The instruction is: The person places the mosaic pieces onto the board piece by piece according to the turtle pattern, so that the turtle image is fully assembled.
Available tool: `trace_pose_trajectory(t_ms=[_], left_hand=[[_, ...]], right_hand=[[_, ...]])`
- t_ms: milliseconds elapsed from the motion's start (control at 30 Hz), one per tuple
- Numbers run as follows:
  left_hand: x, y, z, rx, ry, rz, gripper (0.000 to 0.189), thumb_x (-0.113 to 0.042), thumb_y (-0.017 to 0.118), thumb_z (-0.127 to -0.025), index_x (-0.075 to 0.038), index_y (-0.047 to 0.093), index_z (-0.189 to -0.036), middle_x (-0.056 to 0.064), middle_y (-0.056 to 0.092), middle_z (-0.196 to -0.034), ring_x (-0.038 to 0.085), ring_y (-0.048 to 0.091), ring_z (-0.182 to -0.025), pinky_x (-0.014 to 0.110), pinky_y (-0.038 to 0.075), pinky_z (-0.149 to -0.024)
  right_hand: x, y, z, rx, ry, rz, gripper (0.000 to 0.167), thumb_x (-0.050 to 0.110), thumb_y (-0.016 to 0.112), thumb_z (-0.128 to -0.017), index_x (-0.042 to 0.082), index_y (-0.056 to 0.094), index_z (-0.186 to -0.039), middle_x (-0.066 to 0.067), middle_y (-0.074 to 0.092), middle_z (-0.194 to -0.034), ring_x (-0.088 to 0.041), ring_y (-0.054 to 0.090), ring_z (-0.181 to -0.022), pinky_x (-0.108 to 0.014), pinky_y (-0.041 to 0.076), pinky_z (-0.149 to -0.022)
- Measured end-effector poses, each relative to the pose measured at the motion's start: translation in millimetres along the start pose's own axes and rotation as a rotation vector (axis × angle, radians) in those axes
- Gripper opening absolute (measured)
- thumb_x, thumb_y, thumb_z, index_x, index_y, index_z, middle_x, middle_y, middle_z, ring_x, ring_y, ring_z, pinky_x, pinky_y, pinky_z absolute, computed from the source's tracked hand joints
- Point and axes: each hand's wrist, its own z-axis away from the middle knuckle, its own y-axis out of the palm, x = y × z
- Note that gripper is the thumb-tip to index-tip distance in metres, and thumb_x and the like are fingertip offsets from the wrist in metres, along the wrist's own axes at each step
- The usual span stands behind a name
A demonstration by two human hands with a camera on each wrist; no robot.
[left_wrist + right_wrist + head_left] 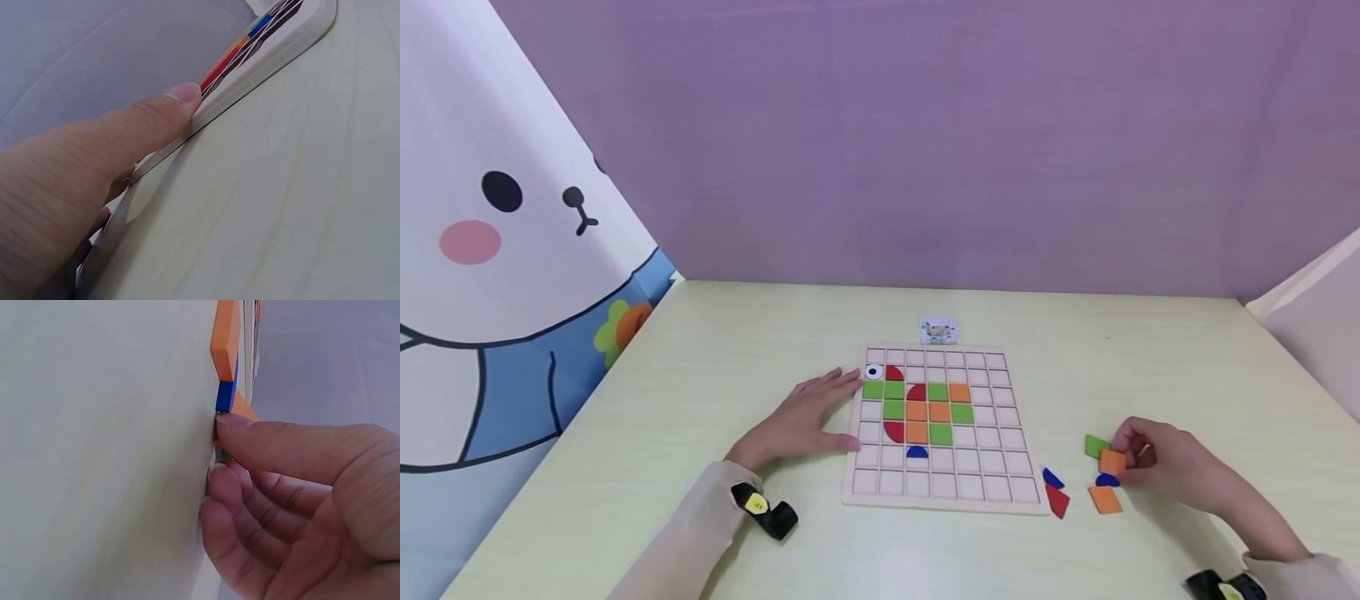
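Observation:
A wooden grid board lies on the table, with green, orange, red and blue tiles and a round eye tile set in some of its squares. My left hand rests along the board's left edge, fingers spread, thumb on the rim. Off to the right of the board, my right hand pinches an orange square tile, which is tilted in the right wrist view. Around it lie a green tile, a blue half-round tile and another orange square tile.
By the board's lower right corner lie a blue tile and a red tile. A small picture card sits just behind the board. A purple backdrop rises behind the table, and a cartoon-printed cloth hangs at the left.

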Motion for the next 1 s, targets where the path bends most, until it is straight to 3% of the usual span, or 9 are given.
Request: trace_pose_trajectory(t_ms=[633, 833, 1000], left_hand=[[2.4, 0.8, -0.6, 0.007, 0.01, -0.016, 0.09, -0.058, 0.068, -0.078, -0.024, 0.028, -0.151, -0.003, 0.021, -0.159, 0.023, 0.009, -0.149, 0.052, 0.011, -0.119], [2.7, 1.3, 0.1, 0.0, 0.002, -0.021, 0.089, -0.056, 0.069, -0.078, -0.024, 0.029, -0.151, -0.003, 0.022, -0.159, 0.023, 0.009, -0.149, 0.051, 0.011, -0.119], [1.2, 1.5, 1.0, 0.001, -0.001, -0.027, 0.088, -0.056, 0.069, -0.079, -0.025, 0.029, -0.151, -0.005, 0.022, -0.159, 0.022, 0.008, -0.149, 0.051, 0.011, -0.119]], right_hand=[[21.7, 4.3, -13.3, -0.048, -0.022, -0.01, 0.016, 0.01, 0.073, -0.081, 0.01, 0.058, -0.085, 0.001, 0.058, -0.08, -0.005, 0.049, -0.069, -0.019, 0.044, -0.057], [37.7, 6.7, -23.3, -0.095, -0.106, -0.041, 0.014, 0.004, 0.071, -0.081, 0.009, 0.059, -0.085, 0.001, 0.058, -0.079, -0.003, 0.049, -0.066, -0.019, 0.044, -0.056], [52.1, 10.0, -32.5, -0.079, -0.147, -0.069, 0.011, 0.004, 0.07, -0.082, 0.009, 0.061, -0.087, 0.001, 0.059, -0.081, -0.006, 0.049, -0.069, -0.019, 0.045, -0.059]])
